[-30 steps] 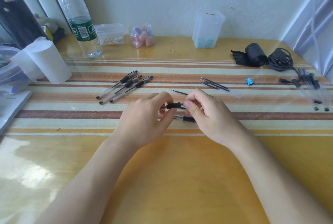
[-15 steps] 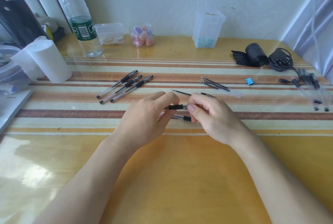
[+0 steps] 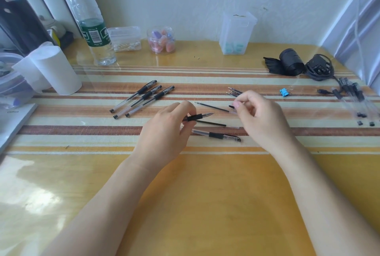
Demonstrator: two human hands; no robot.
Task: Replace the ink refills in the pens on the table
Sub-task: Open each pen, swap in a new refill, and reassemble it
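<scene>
Trainee: Hands first. What had each got?

Coach: The left hand (image 3: 168, 132) was curled round the uncapped pen (image 3: 197, 117), pinching its black rubber sleeve, tip aimed toward the blue binder clip (image 3: 284, 92). Both sat left of the clip and nearer the person. The right hand (image 3: 259, 115), just left of the clip, pinched a small dark cap (image 3: 232, 107) between thumb and forefinger, its other fingers loosely bent.

Trainee: And the step itself?

Coach: Opening the barrel came next, I judged. I'd have laid the cap flat so it couldn't roll, kept the pinch on the rubber, twisted the nose off gently and drawn the refill out straight.

Trainee: Counts?

Coach: Three capped pens (image 3: 144, 98) lay in a row far left of the clip, a lone capped pen (image 3: 218, 135) nearer the person, plus the held one: five. Two loose refills (image 3: 211, 107) lay between the hands. A refill bundle (image 3: 234, 91) left of the clip showed at least three tips, the rest hidden. Bagged pens (image 3: 349, 93) right of the clip were too blurred to count.
</scene>
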